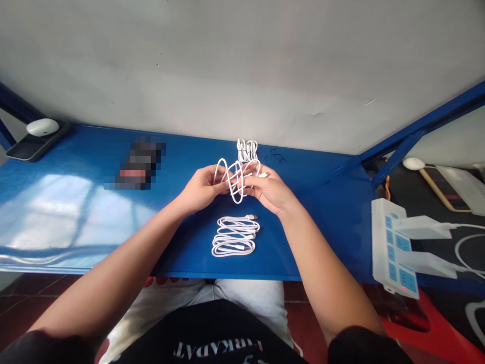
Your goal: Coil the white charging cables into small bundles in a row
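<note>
"White cable [241, 183]: position and grip?"

"Between my two hands, over the blue table [322, 207], in loose, uneven loops. Left hand [202, 188]: thumb and fingers pinching the loops on that side. Right hand [272, 190]: fingers closed on the strands, a plug [264, 175] poking out past them. Some fingertips are hidden by the cable."

"Step in hand?"

"Judgement: gathering or sorting the loops; I cannot tell whether I am winding or unwinding. The next move probably calls for a firm pinch at one end while the other hand evens the turns, with the plug kept clear. A loop could slip and snag."

"Neighbours on the table?"

"Two tied bundles [247, 150] beyond my hands, near the wall [242, 76]. Nearer my lap, a flat coil [235, 237] with metal ends at its right; number of cables unclear. A dark item [138, 164] lies off to the left, pixelated, identity not readable."

"Surface and room?"

"Blue top, glossy, window glare at left. Wall pale grey, a few marks. Off the right end, a power strip [381, 237] with white chargers [419, 227] plugged in; below it, something red [443, 328]. Dark red floor."
</note>
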